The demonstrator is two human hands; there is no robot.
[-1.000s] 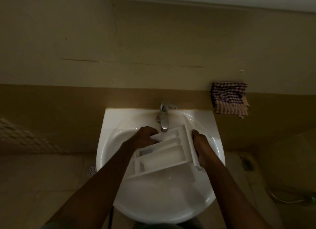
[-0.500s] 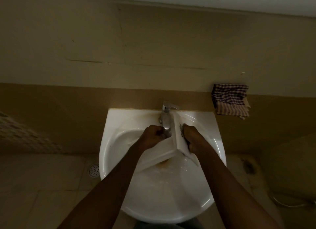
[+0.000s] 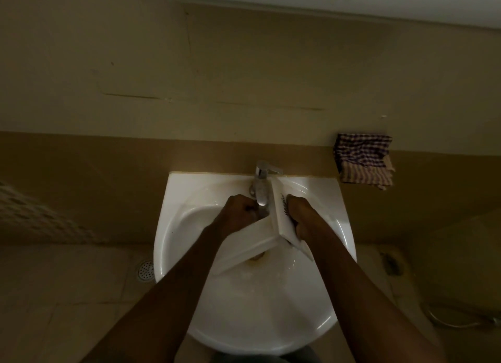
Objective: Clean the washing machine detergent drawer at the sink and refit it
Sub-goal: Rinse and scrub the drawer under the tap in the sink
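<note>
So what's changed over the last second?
The drawer was tipped from compartments-up onto its edge under the tap, so its underside now faces the camera. The left hand rose towards the spout and the right hand turned with the front panel. Both kept their grip. The sink and cloth are unchanged.

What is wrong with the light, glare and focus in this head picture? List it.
Head view: dim overall, wall and floor murky; the white sink is brightest, with small glints on its wet bowl and the tap; left hand and right hand on the drawer show as dark shapes, little detail; wide-angle bending curves the wall lines.
</note>
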